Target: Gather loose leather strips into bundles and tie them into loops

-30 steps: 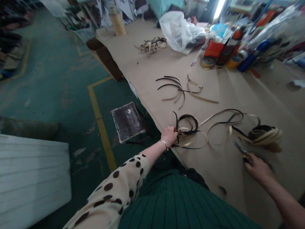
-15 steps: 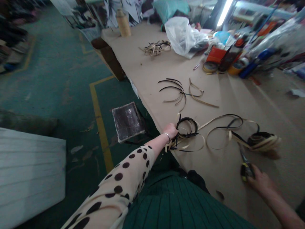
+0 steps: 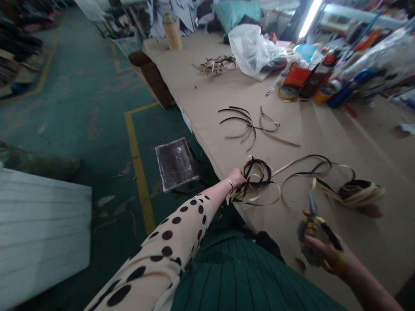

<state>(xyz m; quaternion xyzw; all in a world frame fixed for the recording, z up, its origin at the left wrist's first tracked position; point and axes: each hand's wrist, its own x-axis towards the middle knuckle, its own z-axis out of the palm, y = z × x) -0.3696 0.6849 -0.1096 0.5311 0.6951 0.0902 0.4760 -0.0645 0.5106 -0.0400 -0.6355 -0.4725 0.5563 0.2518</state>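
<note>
My left hand [image 3: 237,177] is closed on a coil of flat black and cream strips [image 3: 266,183] near the table's front edge. Loose loops of these strips trail right to a thicker rolled bundle [image 3: 359,192]. In my right hand [image 3: 327,250] is a pair of scissors [image 3: 312,207] with yellow and black handles, blurred by motion. Their blades point away from me, and the tip is close to a strip end beside the bundle. Whether the blades touch that strip I cannot tell.
Cut strips [image 3: 249,125] lie mid-table, with a tangled pile [image 3: 215,65] farther back. A white plastic bag [image 3: 251,49], tape rolls [image 3: 288,91] and bottles crowd the back right. A cone of twine [image 3: 173,32] stands at the far corner. Left of the table is a stool [image 3: 177,163].
My right hand has moved left with the scissors, bringing the blades up to the strip end, and the handles have spread apart. My left hand keeps hold of the coil.
</note>
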